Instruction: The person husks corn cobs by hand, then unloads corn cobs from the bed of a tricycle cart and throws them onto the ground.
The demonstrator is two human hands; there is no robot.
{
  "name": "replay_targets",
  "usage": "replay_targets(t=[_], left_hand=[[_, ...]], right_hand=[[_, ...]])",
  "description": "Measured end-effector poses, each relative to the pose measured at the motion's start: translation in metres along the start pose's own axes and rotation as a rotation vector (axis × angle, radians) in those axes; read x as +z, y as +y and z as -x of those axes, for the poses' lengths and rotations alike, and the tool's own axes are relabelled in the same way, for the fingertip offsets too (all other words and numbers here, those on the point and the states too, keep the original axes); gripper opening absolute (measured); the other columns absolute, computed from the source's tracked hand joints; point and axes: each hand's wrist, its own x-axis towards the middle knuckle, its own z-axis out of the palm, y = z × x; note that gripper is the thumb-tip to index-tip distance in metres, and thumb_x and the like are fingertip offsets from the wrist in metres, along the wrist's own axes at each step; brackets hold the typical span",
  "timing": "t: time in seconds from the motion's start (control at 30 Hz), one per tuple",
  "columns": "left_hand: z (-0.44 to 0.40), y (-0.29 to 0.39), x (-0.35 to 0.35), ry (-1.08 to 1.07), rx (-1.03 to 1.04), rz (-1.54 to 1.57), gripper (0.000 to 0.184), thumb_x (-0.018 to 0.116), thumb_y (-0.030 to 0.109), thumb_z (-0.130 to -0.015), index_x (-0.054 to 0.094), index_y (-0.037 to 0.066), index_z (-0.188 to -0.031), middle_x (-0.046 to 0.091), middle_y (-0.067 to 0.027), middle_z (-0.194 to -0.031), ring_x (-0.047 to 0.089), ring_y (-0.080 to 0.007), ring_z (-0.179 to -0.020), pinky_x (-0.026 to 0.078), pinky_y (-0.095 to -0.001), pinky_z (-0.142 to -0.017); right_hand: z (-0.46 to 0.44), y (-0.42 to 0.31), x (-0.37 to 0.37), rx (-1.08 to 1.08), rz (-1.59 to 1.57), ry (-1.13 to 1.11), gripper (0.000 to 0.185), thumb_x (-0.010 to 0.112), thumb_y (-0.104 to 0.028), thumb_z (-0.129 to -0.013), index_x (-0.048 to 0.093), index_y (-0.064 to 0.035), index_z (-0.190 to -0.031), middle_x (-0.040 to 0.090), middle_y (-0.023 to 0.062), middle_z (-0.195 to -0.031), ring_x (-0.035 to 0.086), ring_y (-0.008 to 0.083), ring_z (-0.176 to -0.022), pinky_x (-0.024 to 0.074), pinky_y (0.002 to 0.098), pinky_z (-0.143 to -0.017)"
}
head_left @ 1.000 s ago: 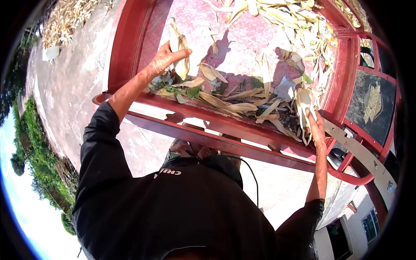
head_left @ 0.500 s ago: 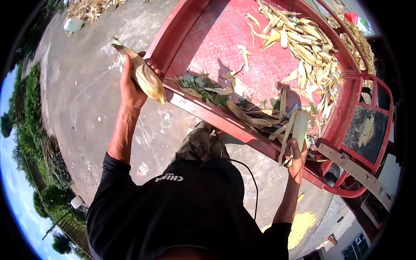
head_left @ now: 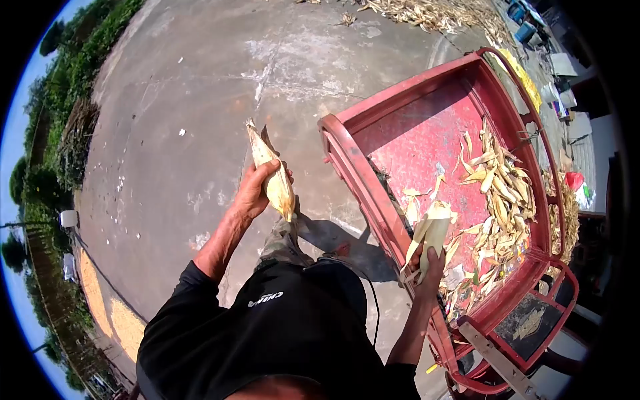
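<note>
My left hand (head_left: 253, 189) is closed around an ear of corn in its dry tan husk (head_left: 277, 187), held above the concrete, left of the cart. The ear's pointed end is up, and a loose strip of husk stands off beside it. My right hand (head_left: 430, 267) grips a paler, greenish ear of corn (head_left: 437, 230) over the near side wall of the red cart (head_left: 373, 200). Some husk leaves hang loose from this second ear. The fingers of my right hand are partly hidden behind it.
Dry husks (head_left: 503, 187) are heaped along the far side of the cart bed. A metal bar (head_left: 493, 357) crosses near the cart's front seat (head_left: 527, 327). More husks (head_left: 427, 13) lie on the concrete at the back. Yellow grain (head_left: 127, 327) is spread at the left.
My body and view have turned left, so the cart now sits further right. Both hands still hold their ears of corn, and the left one has moved away from the cart wall.
</note>
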Motion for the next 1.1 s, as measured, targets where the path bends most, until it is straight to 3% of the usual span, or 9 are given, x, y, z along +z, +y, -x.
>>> replay_targets(t=[0.13, 0.37, 0.43, 0.53, 0.63, 0.8, 0.87, 1.0, 1.1], left_hand=[[-0.012, 0.032, -0.050, 0.078, 0.100, -0.151, 0.040, 0.072, 0.016, -0.079, 0.048, 0.002, -0.108, 0.060, -0.0081, -0.089, 0.063, -0.0204, -0.078, 0.054, -0.0352, -0.070], [-0.047, 0.128, -0.142, -0.007, 0.238, -0.815, 0.046, 0.072, 0.015, -0.075, 0.055, 0.004, -0.117, 0.062, -0.0055, -0.097, 0.058, -0.0137, -0.090, 0.049, -0.0313, -0.080], [-0.063, 0.152, -0.144, -0.091, 0.213, -0.883, 0.052, 0.072, 0.013, -0.075, 0.056, 0.008, -0.124, 0.061, -0.0030, -0.098, 0.058, -0.0122, -0.092, 0.049, -0.0307, -0.082], [-0.099, 0.187, -0.138, -0.419, 0.513, -1.065, 0.064, 0.071, 0.006, -0.068, 0.053, 0.010, -0.130, 0.050, -0.0146, -0.130, 0.052, -0.0280, -0.119, 0.044, -0.0388, -0.097], [-0.129, 0.217, -0.109, -0.562, 0.724, -1.260, 0.074, 0.075, 0.008, -0.065, 0.050, 0.016, -0.135, 0.036, -0.0141, -0.145, 0.037, -0.0381, -0.132, 0.038, -0.0449, -0.105], [-0.190, 0.252, -0.088, -0.826, 0.843, -1.535, 0.095, 0.079, 0.011, -0.062, 0.035, 0.024, -0.145, 0.031, -0.0122, -0.149, 0.022, -0.0353, -0.141, 0.016, -0.0568, -0.116], [-0.218, 0.261, -0.088, -0.877, 0.868, -1.573, 0.097, 0.079, 0.011, -0.063, 0.031, 0.024, -0.147, 0.033, -0.0122, -0.148, 0.024, -0.0348, -0.141, 0.015, -0.0570, -0.116], [-0.281, 0.286, -0.088, -0.985, 0.898, -1.765, 0.101, 0.078, 0.011, -0.064, 0.025, 0.024, -0.150, 0.038, -0.0147, -0.143, 0.028, -0.0344, -0.139, 0.015, -0.0576, -0.115], [-0.313, 0.301, -0.079, -1.037, 0.916, -1.867, 0.098, 0.076, 0.012, -0.069, 0.023, 0.024, -0.151, 0.040, -0.0176, -0.140, 0.030, -0.0346, -0.138, 0.016, -0.0578, -0.114]], right_hand=[[-0.038, 0.006, 0.069, 0.238, -0.047, -0.002, 0.022, 0.059, -0.019, -0.090, 0.052, -0.0023, -0.102, 0.055, 0.0048, -0.067, 0.050, 0.0126, -0.048, 0.0422, 0.0246, -0.043], [-0.091, 0.030, 0.230, 0.132, 0.242, -0.173, 0.025, 0.060, -0.025, -0.090, 0.059, -0.0001, -0.087, 0.057, 0.0044, -0.064, 0.054, 0.0125, -0.051, 0.0423, 0.0237, -0.045], [-0.107, 0.041, 0.285, 0.194, 0.077, -0.354, 0.026, 0.058, -0.027, -0.091, 0.058, -0.0010, -0.093, 0.057, 0.0048, -0.067, 0.055, 0.0127, -0.056, 0.0433, 0.0234, -0.051], [-0.133, 0.042, 0.356, 0.236, 0.046, -0.536, 0.028, 0.058, -0.027, -0.092, 0.054, -0.0012, -0.102, 0.057, 0.0056, -0.078, 0.055, 0.0122, -0.060, 0.0447, 0.0247, -0.055], [-0.157, 0.042, 0.415, 0.307, 0.039, -0.557, 0.033, 0.059, -0.030, -0.092, 0.053, -0.0003, -0.106, 0.057, 0.0052, -0.078, 0.055, 0.0117, -0.058, 0.0440, 0.0239, -0.051], [-0.221, 0.062, 0.458, 0.503, -0.169, -0.607, 0.038, 0.060, -0.033, -0.091, 0.059, -0.0020, -0.113, 0.067, 0.0070, -0.090, 0.064, 0.0113, -0.065, 0.0526, 0.0218, -0.050], [-0.244, 0.071, 0.471, 0.565, -0.277, -0.618, 0.038, 0.058, -0.030, -0.092, 0.057, -0.0018, -0.117, 0.067, 0.0083, -0.096, 0.066, 0.0118, -0.069, 0.0535, 0.0217, -0.050], [-0.286, 0.078, 0.505, 0.565, -0.235, -0.636, 0.040, 0.055, -0.023, -0.094, 0.051, -0.0001, -0.126, 0.061, 0.0134, -0.117, 0.063, 0.0230, -0.105, 0.0533, 0.0328, -0.088], [-0.310, 0.059, 0.533, 0.535, -0.142, -0.646, 0.036, 0.056, -0.018, -0.093, 0.051, 0.0021, -0.121, 0.062, 0.0144, -0.110, 0.066, 0.0199, -0.094, 0.0558, 0.0309, -0.077]])
